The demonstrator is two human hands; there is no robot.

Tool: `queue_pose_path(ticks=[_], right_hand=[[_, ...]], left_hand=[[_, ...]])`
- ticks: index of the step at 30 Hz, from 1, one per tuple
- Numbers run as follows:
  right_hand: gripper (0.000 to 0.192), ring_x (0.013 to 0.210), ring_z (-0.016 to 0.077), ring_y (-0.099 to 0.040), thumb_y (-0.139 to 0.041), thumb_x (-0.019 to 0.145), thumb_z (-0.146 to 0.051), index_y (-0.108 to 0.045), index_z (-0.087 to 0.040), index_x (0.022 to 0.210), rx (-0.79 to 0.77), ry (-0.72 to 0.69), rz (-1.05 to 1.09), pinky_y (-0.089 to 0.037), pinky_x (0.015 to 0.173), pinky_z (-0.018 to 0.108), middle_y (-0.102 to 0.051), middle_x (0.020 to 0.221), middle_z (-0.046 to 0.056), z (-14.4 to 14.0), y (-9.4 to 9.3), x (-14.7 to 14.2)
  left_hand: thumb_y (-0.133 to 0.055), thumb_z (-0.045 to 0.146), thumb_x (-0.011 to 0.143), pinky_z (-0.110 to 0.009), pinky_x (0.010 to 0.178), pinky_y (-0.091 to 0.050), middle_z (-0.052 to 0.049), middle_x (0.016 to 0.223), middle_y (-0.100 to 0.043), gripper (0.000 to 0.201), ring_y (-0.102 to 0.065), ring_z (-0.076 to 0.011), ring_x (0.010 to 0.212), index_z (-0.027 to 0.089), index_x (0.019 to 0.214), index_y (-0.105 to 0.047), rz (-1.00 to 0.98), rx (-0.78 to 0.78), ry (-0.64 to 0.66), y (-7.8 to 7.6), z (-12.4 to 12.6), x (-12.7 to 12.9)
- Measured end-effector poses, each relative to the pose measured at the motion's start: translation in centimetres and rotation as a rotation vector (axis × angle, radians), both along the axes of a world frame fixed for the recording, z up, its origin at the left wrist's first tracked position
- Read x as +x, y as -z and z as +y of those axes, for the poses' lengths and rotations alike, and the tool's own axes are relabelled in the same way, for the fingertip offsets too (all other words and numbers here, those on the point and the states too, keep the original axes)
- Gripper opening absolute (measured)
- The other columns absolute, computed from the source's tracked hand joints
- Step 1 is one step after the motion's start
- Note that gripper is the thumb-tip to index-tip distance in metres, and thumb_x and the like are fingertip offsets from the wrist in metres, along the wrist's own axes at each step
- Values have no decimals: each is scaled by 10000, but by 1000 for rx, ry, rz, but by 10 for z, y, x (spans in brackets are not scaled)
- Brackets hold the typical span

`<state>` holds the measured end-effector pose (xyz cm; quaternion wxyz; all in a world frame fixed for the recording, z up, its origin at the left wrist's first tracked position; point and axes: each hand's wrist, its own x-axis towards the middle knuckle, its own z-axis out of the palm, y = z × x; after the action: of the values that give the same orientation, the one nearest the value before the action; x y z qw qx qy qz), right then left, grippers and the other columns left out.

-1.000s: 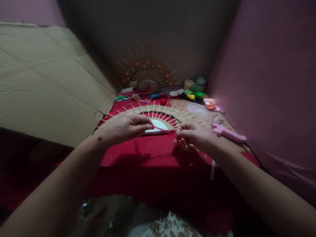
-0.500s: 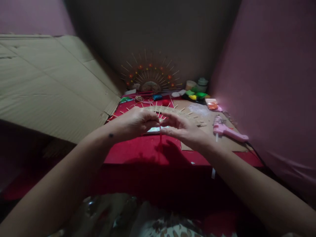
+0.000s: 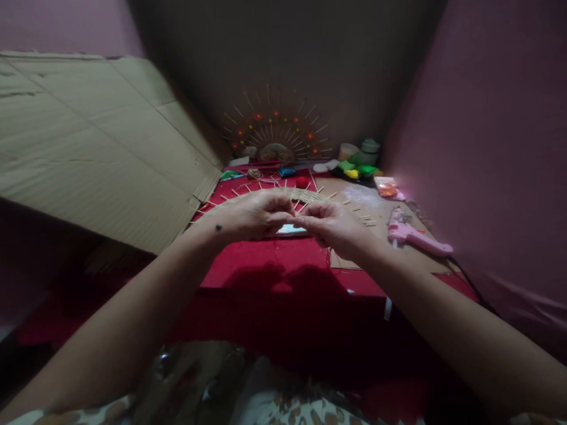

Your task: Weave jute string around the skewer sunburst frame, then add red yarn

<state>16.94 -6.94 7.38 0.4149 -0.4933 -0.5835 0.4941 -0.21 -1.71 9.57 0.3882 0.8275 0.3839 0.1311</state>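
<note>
My left hand [image 3: 268, 213] and my right hand [image 3: 334, 223] meet fingertip to fingertip over the table, both closed in a pinch on a thin red yarn [image 3: 277, 251]. Loose strands of it dangle beneath the fingers. Just beyond the hands lies a half-round woven piece [image 3: 301, 193] of pale strands, with thin wooden sticks fanning out from it. My left hand and wrist cover part of its left side. Behind its arc rests a red ball [image 3: 302, 182], perhaps of yarn. A bright, pale flat object [image 3: 292, 229] shows under the fingers.
A pink glue gun [image 3: 416, 237] lies on a cardboard sheet [image 3: 349, 257] at right. Coloured packets [image 3: 365, 170] and a lidded jar [image 3: 369, 151] stand behind. A decorated stick fan [image 3: 274, 133] leans on the back wall. Large cardboard [image 3: 97, 136] slopes in from the left.
My right hand's fingers, spread apart before, have closed into a pinch against the left fingertips. The red yarn that hung straight down between the hands now hangs in loose strands. The view has shifted slightly.
</note>
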Motion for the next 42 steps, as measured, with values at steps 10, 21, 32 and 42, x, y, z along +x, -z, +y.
queue_pose_path(ticks=[10,21,32,42], right_hand=[[215,351,31,-186,-648,704,-159,-503,-163,547,-105,49,208,-129,339,199,-283,376,-91,21,5,35],[318,379,28,-167,-685,708,-189,-401,-187,565,-230,-93,265,-107,363,195,-245,442,-100,49,19,57],[254,392,36,-166,-706,708,-248,-479,-176,622,-247,-281,275,-101,376,203,-267,436,-104,71,36,59],[233,379,29,-204,-698,706,-291,-519,-160,634,-183,-234,278,-138,372,191,-306,424,-98,65,37,63]], left_hand=[[-626,243,747,-174,329,-247,-20,535,-591,134,-422,-51,343,126,802,-661,-158,-313,-231,14,15,-38],[-616,175,706,-183,341,-260,10,444,-546,102,-436,-74,339,141,770,-687,78,-113,-404,19,30,-55],[-591,198,733,-203,409,-332,4,550,-572,155,-441,-67,395,119,835,-678,-38,102,-348,9,29,-11],[-670,246,676,-195,556,-389,-32,839,-648,300,-541,-93,652,139,956,-664,-34,-20,-153,20,29,25]])
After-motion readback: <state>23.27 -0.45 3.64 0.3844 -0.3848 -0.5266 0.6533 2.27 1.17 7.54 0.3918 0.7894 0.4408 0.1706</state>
